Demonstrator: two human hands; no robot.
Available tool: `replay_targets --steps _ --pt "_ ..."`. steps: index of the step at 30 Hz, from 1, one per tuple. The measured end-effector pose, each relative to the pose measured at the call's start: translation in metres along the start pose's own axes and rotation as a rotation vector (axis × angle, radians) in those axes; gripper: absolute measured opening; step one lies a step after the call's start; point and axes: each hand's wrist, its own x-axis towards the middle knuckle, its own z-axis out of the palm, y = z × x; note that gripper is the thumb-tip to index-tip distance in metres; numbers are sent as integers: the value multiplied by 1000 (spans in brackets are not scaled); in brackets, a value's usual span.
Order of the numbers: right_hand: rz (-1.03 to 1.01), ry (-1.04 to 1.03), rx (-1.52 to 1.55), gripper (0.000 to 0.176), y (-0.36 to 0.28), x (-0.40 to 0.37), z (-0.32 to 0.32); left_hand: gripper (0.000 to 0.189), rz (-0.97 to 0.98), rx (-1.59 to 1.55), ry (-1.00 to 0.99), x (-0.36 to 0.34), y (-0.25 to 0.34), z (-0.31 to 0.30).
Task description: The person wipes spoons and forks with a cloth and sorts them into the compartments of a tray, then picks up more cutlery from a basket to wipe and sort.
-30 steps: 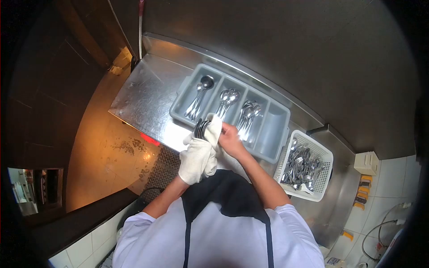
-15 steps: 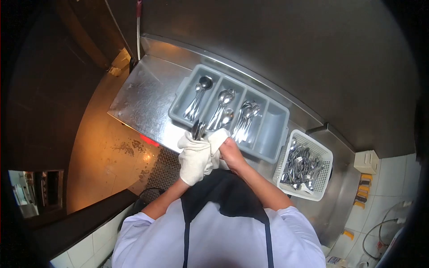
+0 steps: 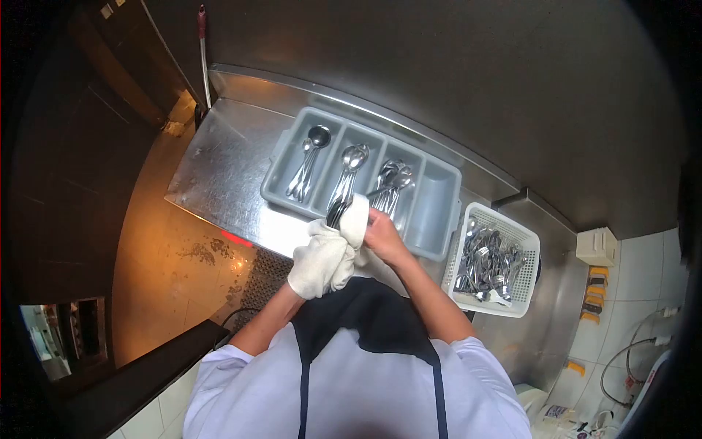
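A white cloth (image 3: pixel 319 262) wraps my left hand (image 3: pixel 335 256), which is closed on a bunch of spoons (image 3: pixel 337 214) with dark bowls sticking up. My right hand (image 3: pixel 385 237) pinches a folded end of this cloth. A single spoon (image 3: pixel 379 192) slants from the fold over the tray's third compartment; its handle end is hidden in the cloth. Just beyond my hands lies a grey cutlery tray (image 3: pixel 436 212). Its left compartment holds several spoons and a ladle-like large spoon (image 3: pixel 319 136). More spoons (image 3: pixel 354 157) fill the second, and cutlery (image 3: pixel 391 175) the third.
To the right stands a white perforated basket (image 3: pixel 528 282) of mixed cutlery (image 3: pixel 488 263). Both containers rest on a steel counter (image 3: pixel 219 164) with a raised back edge. A red-handled stick (image 3: pixel 203 51) leans at the far left. A beige box (image 3: pixel 597 246) sits beyond the basket.
The view has shifted slightly. My right hand keeps its hold on the cloth, and the single spoon now points over the third compartment instead of the second.
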Motion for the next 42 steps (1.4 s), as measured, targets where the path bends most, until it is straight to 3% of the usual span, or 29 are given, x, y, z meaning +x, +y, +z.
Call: replay_targets --steps 1,4,7,8,11,12,13,14,15,17,18,21,24,26,28,30,33,34,36,38,40,41,42 --pt "-48 31 1 28 6 3 -1 28 -71 -77 81 1 0 4" --pt "-164 139 1 24 29 21 -11 34 119 -154 -137 11 -24 -13" --pt "-88 482 144 22 9 30 -28 37 162 105 77 -15 7 9" --pt "-126 488 220 22 17 32 -30 35 162 148 82 -11 2 5" --pt "-30 525 421 25 23 19 7 21 642 697 147 -1 -18 -15" --pt "-19 414 244 26 27 2 25 17 750 814 191 0 -20 -17" --pt "-10 300 70 26 27 -10 41 13 783 831 244 -2 -17 -13" --pt "9 378 305 26 22 -12 50 11 778 1016 281 -6 -14 -9" --pt "40 369 302 26 22 -11 45 8 775 1201 319 -11 -9 -4" --pt "92 353 294 25 20 -2 21 7 647 1900 351 -22 16 10" --pt "-42 369 340 19 21 6 14 6 670 1766 112 -22 15 5" --pt "-143 507 469 20 11 18 2 11 949 1660 203 -6 -17 0" --pt "-128 513 537 21 21 11 9 12 1033 1544 169 -8 -11 1" --pt "92 361 275 25 25 -16 22 12 1094 1488 201 -2 -12 -1" --pt "228 204 242 25 19 -29 23 11 639 1002 33 0 -18 -6" --pt "348 118 326 25 27 -21 -3 10 337 498 -94 1 -21 -6" --pt "255 104 618 23 50 8 -38 9 91 -273 -210 -1 -27 -7" --pt "254 97 591 22 45 9 -43 9 12 -525 -246 -1 -25 -7" --pt "247 88 539 22 35 9 -48 37 81 -415 -413 1 -19 -8" --pt "243 67 333 22 27 1 -31 51 61 -388 -489 0 -18 -7" --pt "198 26 15 23 -2 -16 -10 52 -39 -442 -476 -3 -15 -2" --pt "-124 91 -103 26 16 -10 3 51 -20 -379 -385 -7 -12 3" --pt "-102 108 -95 26 29 -7 2 50 1 -314 -290 -12 -7 10"
